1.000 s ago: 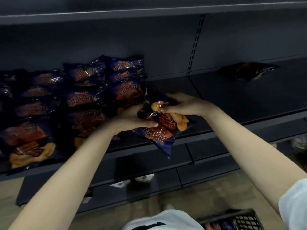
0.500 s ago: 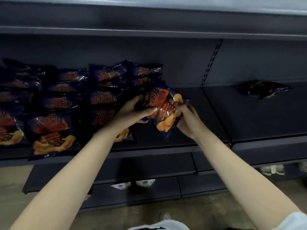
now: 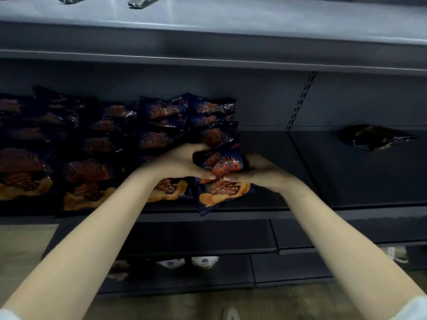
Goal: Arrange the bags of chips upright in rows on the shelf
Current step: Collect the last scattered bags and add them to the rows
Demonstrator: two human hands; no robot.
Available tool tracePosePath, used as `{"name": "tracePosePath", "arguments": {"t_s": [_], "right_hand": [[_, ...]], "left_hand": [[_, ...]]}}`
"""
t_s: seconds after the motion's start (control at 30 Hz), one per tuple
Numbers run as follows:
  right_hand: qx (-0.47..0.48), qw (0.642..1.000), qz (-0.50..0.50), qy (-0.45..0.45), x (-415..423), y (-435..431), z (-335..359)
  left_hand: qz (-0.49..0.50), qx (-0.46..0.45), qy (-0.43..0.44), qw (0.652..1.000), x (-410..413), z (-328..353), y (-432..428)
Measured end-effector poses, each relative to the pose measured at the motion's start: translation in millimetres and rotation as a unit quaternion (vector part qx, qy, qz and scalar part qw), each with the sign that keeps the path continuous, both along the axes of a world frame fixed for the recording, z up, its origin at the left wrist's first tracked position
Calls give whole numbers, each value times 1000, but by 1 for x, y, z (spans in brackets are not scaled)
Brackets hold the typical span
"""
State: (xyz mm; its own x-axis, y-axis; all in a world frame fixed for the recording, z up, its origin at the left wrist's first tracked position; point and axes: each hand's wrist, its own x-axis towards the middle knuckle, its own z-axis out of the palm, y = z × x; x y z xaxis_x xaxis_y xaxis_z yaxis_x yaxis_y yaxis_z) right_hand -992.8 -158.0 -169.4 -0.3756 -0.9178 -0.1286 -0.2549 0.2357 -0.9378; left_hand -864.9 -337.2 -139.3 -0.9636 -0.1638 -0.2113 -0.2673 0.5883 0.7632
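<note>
A dark blue bag of chips (image 3: 221, 179) with orange print stands nearly upright at the front edge of the dark shelf (image 3: 265, 204), at the front of the rightmost row. My left hand (image 3: 178, 163) grips its left side and my right hand (image 3: 261, 172) grips its right side, thumbs meeting across the front. Behind it several more bags (image 3: 212, 123) stand in that row. Further rows of the same bags (image 3: 159, 125) fill the shelf to the left.
One bag (image 3: 374, 137) lies flat on the shelf section (image 3: 369, 176) to the right. An upper shelf (image 3: 208, 40) overhangs the rows. Lower shelves (image 3: 184, 239) sit below, with small white packets (image 3: 203, 260) on the lowest one.
Both hands carried the bag up from below the shelf edge, turned it upright, and brought it to the front of the rightmost row. The camera view tilted up.
</note>
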Motion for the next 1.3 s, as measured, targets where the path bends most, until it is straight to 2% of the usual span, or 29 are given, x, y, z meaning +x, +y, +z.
{"name": "tracePosePath", "arguments": {"t_s": [0.1, 0.23, 0.3, 0.47, 0.57, 0.63, 0.73, 0.87, 1.03, 1.3], "right_hand": [[-32, 998, -38, -25, 0, 0, -11], [-55, 992, -105, -51, -3, -3, -26], [-62, 985, -145, -65, -4, -6, -33], [-57, 975, -200, -79, 3, -21, -52], [-38, 968, -246, -20, 12, -29, -61], [-27, 960, -276, 38, 17, -32, -60], [-28, 949, -300, 92, 21, -32, -61], [-45, 944, -315, 89, 25, -25, -65], [-42, 926, -372, 58, 30, -13, -68], [-58, 886, -450, 94, 48, 11, -63]], "left_hand": [[15, -31, 41, 999, 4, 3, 3], [74, -178, 148, 970, 10, -2, 4], [86, -227, 170, 955, 13, -7, 8], [52, -326, 158, 931, 18, -40, 16], [10, -433, 145, 889, 21, -68, 15], [5, -470, 126, 874, 22, -81, 13], [3, -485, 126, 865, 24, -89, 8], [-8, -491, 144, 859, 24, -91, 4], [-22, -467, 217, 857, 27, -87, 9], [-96, -409, 284, 862, 17, -80, 40]]}}
